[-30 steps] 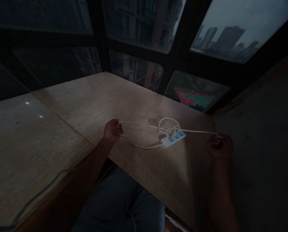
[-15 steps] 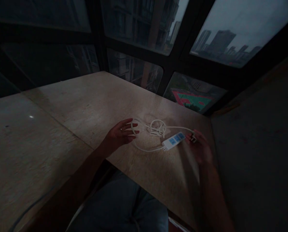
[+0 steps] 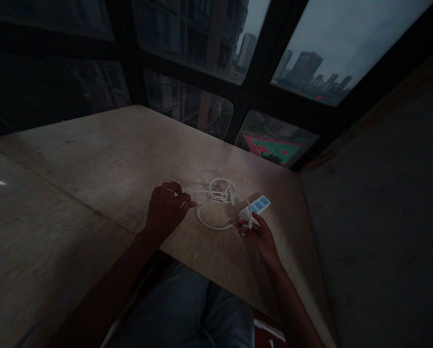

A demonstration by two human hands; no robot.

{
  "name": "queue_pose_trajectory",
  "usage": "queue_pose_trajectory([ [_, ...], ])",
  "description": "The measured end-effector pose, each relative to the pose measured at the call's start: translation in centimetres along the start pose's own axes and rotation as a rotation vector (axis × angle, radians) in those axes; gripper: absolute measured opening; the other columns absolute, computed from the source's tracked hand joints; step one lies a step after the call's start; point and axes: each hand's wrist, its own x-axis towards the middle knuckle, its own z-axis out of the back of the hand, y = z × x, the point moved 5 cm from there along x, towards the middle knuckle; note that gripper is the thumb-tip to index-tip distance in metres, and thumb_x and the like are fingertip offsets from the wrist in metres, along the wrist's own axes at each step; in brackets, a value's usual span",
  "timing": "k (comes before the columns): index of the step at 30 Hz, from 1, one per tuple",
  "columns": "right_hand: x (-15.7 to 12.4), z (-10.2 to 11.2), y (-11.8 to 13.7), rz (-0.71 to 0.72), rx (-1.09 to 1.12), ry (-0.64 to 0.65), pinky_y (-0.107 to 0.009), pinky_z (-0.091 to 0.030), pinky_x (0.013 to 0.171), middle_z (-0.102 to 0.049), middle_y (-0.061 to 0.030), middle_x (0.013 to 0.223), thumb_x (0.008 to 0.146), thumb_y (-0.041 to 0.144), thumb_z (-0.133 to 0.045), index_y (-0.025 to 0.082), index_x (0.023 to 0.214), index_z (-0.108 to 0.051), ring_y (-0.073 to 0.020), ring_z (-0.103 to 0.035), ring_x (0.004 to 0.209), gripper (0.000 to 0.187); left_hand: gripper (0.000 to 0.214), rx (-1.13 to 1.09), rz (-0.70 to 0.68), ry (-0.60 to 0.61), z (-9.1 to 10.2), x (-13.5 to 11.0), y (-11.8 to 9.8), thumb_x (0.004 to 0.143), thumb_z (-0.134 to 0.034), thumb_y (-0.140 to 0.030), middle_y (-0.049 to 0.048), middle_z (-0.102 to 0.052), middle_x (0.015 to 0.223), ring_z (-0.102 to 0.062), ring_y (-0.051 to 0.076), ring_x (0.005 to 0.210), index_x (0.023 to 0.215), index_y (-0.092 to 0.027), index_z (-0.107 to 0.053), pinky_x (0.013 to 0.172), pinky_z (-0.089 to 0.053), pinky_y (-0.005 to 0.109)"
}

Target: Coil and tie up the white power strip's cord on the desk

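A white power strip with blue socket faces lies on the stone-like counter, its near end partly behind my right hand. Its white cord curves left from that end and gathers in a loose, tangled coil behind. My left hand is closed in a pinch on the cord, left of the coil. My right hand grips the cord's other end in front of the strip; a loop rises from these fingers toward the coil. The dim light hides the exact shape of that end.
The counter runs to dark-framed windows at the back. A grey wall bounds it on the right. My legs are below the front edge. A thin dark cable is faintly visible at lower left.
My right hand has moved left with the cord end, from beyond the strip to in front of it. My left hand has gone from spread fingers to a pinch. The view has shifted slightly right.
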Motion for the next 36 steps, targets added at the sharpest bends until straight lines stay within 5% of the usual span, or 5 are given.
queue_pose_trajectory([
  [5, -1.8, -3.0, -2.8, -0.101, 0.035, 0.014, -0.037, -0.052, 0.074, -0.074, -0.0081, 0.089, 0.067, 0.047, -0.078, 0.019, 0.101, -0.063, -0.0244, -0.069, 0.082, 0.047, 0.027, -0.254, 0.163, 0.008, -0.6, -1.1, 1.7, 0.088, -0.055, -0.040, 0.0145, -0.064, 0.107, -0.063, 0.025, 0.094, 0.079, -0.015, -0.063, 0.080, -0.049, 0.037],
  [17, -7.3, -3.9, -1.0, -0.234, 0.279, 0.022, -0.037, -0.055, 0.070, -0.073, -0.0087, 0.093, 0.071, 0.044, -0.077, 0.020, 0.109, -0.062, -0.0251, -0.069, 0.083, 0.048, 0.012, -1.575, 1.401, -0.048, -6.8, -5.4, 5.6, 0.079, -0.058, -0.026, 0.0090, -0.069, 0.079, -0.069, 0.021, 0.072, 0.083, -0.016, -0.055, 0.065, -0.055, 0.033],
  [24, -8.2, -8.6, -1.6, -0.255, 0.436, 0.222, -0.035, -0.049, 0.089, -0.071, -0.0066, 0.101, 0.071, 0.033, -0.079, 0.018, 0.083, -0.070, -0.0215, -0.065, 0.096, 0.021, 0.029, -1.761, 1.158, 0.002, -5.8, -6.7, 2.8, 0.068, -0.070, -0.030, 0.0118, -0.070, 0.095, -0.067, 0.026, 0.097, 0.091, -0.016, -0.059, 0.086, -0.053, 0.043],
  [29, -5.4, -12.9, -2.2, -0.207, 0.531, 0.113, -0.022, -0.047, 0.059, -0.067, 0.0016, 0.074, 0.062, 0.029, -0.085, 0.022, 0.081, -0.070, -0.0108, -0.058, 0.064, 0.026, 0.027, -1.666, 0.815, 0.148, -3.9, -6.8, 0.9, 0.064, -0.071, -0.039, 0.0144, -0.069, 0.108, -0.064, 0.029, 0.105, 0.077, -0.016, -0.066, 0.086, -0.055, 0.044],
  [36, -3.6, -14.4, -1.3, -0.099, 0.470, -0.007, -0.022, -0.049, 0.060, -0.066, 0.0023, 0.071, 0.060, 0.032, -0.085, 0.020, 0.075, -0.069, -0.0093, -0.057, 0.061, 0.024, 0.023, -1.500, 0.780, 0.348, -3.4, -7.0, 0.3, 0.065, -0.074, -0.035, 0.0127, -0.067, 0.117, -0.066, 0.027, 0.100, 0.077, -0.015, -0.073, 0.083, -0.054, 0.038],
])
